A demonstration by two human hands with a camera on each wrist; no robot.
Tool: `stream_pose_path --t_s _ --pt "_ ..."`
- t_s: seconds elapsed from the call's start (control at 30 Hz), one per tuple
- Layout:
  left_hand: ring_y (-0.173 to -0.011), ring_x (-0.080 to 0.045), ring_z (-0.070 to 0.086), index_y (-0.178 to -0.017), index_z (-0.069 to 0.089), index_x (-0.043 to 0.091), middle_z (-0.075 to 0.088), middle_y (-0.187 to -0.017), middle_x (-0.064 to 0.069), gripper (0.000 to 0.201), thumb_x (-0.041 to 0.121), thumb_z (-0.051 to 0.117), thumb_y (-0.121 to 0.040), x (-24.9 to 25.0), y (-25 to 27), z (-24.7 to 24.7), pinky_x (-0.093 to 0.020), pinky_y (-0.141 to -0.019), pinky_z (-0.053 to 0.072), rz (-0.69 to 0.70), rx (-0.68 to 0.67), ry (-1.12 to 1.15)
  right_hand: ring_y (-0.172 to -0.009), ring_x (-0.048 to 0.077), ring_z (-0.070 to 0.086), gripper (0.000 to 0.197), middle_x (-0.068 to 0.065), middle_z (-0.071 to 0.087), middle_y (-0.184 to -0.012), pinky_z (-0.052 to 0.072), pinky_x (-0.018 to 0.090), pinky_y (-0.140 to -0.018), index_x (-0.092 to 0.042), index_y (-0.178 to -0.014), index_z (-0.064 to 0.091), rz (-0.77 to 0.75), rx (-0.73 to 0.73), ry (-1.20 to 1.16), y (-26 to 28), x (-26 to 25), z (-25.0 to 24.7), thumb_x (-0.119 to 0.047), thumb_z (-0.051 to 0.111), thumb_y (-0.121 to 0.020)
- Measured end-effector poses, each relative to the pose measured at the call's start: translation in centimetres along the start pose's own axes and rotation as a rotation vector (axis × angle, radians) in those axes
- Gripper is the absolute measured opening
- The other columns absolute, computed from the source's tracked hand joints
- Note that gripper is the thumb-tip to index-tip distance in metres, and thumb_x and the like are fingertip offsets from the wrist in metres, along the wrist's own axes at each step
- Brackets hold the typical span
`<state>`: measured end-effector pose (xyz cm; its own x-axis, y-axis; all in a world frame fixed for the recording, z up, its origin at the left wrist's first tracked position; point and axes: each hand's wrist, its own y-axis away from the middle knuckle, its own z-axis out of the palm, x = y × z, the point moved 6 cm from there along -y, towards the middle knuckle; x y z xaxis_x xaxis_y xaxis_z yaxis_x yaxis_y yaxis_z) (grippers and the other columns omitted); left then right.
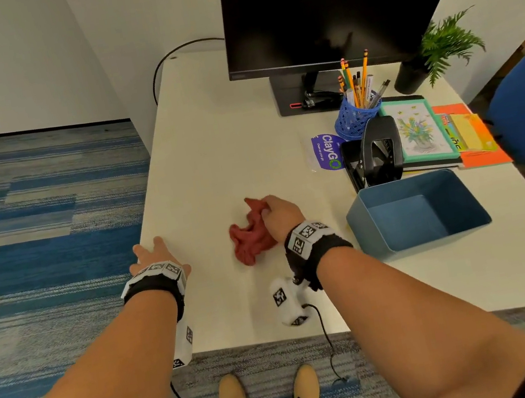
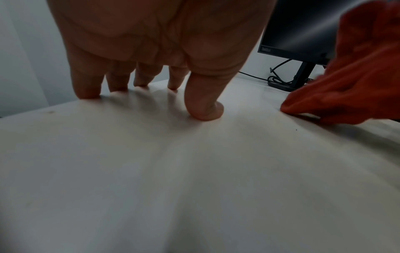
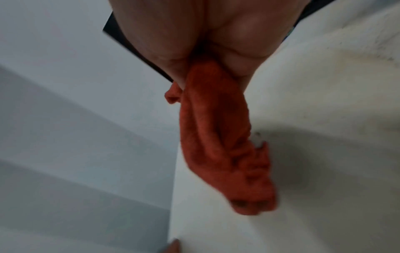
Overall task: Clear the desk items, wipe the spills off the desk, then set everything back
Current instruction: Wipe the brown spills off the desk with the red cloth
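— Red terry cloth, crumpled, lies on the white bench near its front edge. Who has it?

— The right hand. Its grip is clenched around one end of the cloth; the right wrist view shows the fabric bunched in the palm and trailing down to the bench top.

— And the left hand?

— Its grip is released, holding nothing. The fingers are spread, and their tips and the thumb press on the bench at its left front corner, apart from the cloth.

— Where are the desk items?

— Gathered on the right half of the bench. A blue mesh pencil cup full of pencils and pens stands in front of the black monitor. A black hole punch sits just in front of the cup, with a purple ClayGo packet to its left. A stack of books and coloured folders lies to the right of the punch, and a potted green fern stands behind the stack.

— Anything nearer the right hand?

— A blue rectangular bin, open at the top, rests on the bench to the right of that hand.
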<state>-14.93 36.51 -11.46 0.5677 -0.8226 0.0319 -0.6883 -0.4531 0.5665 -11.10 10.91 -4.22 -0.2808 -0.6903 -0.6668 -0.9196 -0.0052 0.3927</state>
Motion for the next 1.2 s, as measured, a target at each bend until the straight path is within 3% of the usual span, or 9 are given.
stream_pose_path --t_s 0.13,0.2,0.37,0.43,0.53,0.77,0.9,1.03,1.2 --pt "-0.129 -0.045 0.034 -0.142 0.020 0.028 0.011 -0.150 -0.014 0.081 0.042 0.069 -0.078 -0.1 0.0 0.0 -0.055 -0.100 0.041 0.013 0.007 -0.003 -0.108 0.030 0.062 0.032 0.011 0.067 -0.116 0.047 0.043 -0.100 -0.011 -0.121 0.059 -0.018 0.012 -0.387 -0.4 -1.6 -1.0 -0.012 0.044 -0.093" --pt "-0.129 -0.045 0.034 -0.142 0.020 0.028 0.011 -0.150 -0.014 0.082 0.042 0.069 -0.077 -0.1 -0.1 0.0 -0.055 -0.100 0.041 0.011 0.003 -0.003 -0.107 0.026 0.063 0.034 0.006 0.067 -0.112 0.048 0.041 -0.101 -0.014 -0.124 0.057 -0.003 -0.050 -0.447 -0.9 -0.9 -0.8 -0.013 0.045 -0.093" --pt "-0.129 -0.044 0.034 -0.142 0.020 0.028 0.012 -0.150 -0.013 0.083 0.041 0.070 -0.077 0.0 -0.1 0.1 -0.054 -0.101 0.040 -0.002 0.008 -0.002 -0.146 0.027 0.016 0.055 0.001 0.011 -0.161 0.020 0.047 -0.117 -0.030 -0.147 0.032 -0.096 0.031 0.475 -0.5 1.0 0.0 -0.022 0.044 -0.094" --pt "-0.131 -0.044 0.032 -0.144 0.018 0.029 0.010 -0.151 -0.013 0.084 0.041 0.069 -0.078 0.0 -0.1 0.2 -0.054 -0.102 0.040 -0.006 0.007 -0.005 -0.148 0.028 0.007 0.054 -0.003 0.007 -0.161 0.014 0.055 -0.116 -0.034 -0.148 0.026 -0.228 -0.040 0.596 -0.1 0.6 1.9 -0.032 0.040 -0.096" --pt "-0.132 -0.044 0.031 -0.144 0.017 0.029 0.007 -0.152 -0.013 0.085 0.041 0.069 -0.079 -0.1 -0.2 0.2 -0.055 -0.102 0.039 -0.009 0.003 -0.001 -0.148 0.034 -0.005 0.059 0.000 -0.004 -0.162 0.007 0.059 -0.116 -0.037 -0.151 0.010 -0.159 -0.202 0.679 0.1 2.0 5.6 -0.049 0.030 -0.096" --pt "-0.131 -0.045 0.032 -0.142 0.020 0.029 0.009 -0.151 -0.014 0.082 0.040 0.070 -0.078 -0.1 -0.5 0.4 -0.055 -0.101 0.040 0.002 0.004 0.017 -0.149 0.027 -0.008 0.062 0.002 -0.011 -0.162 -0.001 0.051 -0.118 -0.027 -0.154 0.006 -0.407 -0.335 0.834 1.5 2.7 8.8 -0.033 0.034 -0.099" --pt "-0.132 -0.045 0.031 -0.142 0.018 0.030 0.008 -0.152 -0.013 0.082 0.040 0.069 -0.079 -0.1 -0.5 0.3 -0.055 -0.101 0.040 -0.001 0.008 0.011 -0.149 0.024 0.000 0.063 -0.004 0.001 -0.161 0.008 0.048 -0.119 -0.034 -0.153 0.008 -0.169 0.006 0.694 -1.2 6.5 2.8 -0.035 0.035 -0.096" --pt "-0.133 -0.044 0.030 -0.144 0.017 0.029 0.007 -0.153 -0.013 0.083 0.040 0.068 -0.079 -0.1 -0.4 0.5 -0.055 -0.102 0.039 -0.001 0.011 0.007 -0.149 0.030 -0.005 0.063 0.007 -0.006 -0.162 0.003 0.051 -0.120 -0.020 -0.155 0.004 0.208 0.052 0.634 -1.8 8.9 0.0 -0.029 0.032 -0.099" --pt "-0.134 -0.044 0.029 -0.145 0.015 0.028 0.005 -0.153 -0.014 0.086 0.039 0.068 -0.079 -0.1 -0.4 0.4 -0.054 -0.104 0.038 -0.003 0.002 0.004 -0.149 0.029 -0.004 0.068 0.006 -0.009 -0.162 0.003 0.051 -0.118 -0.017 -0.155 0.001 -0.057 -0.120 0.687 0.3 3.8 6.1 -0.025 0.035 -0.097"
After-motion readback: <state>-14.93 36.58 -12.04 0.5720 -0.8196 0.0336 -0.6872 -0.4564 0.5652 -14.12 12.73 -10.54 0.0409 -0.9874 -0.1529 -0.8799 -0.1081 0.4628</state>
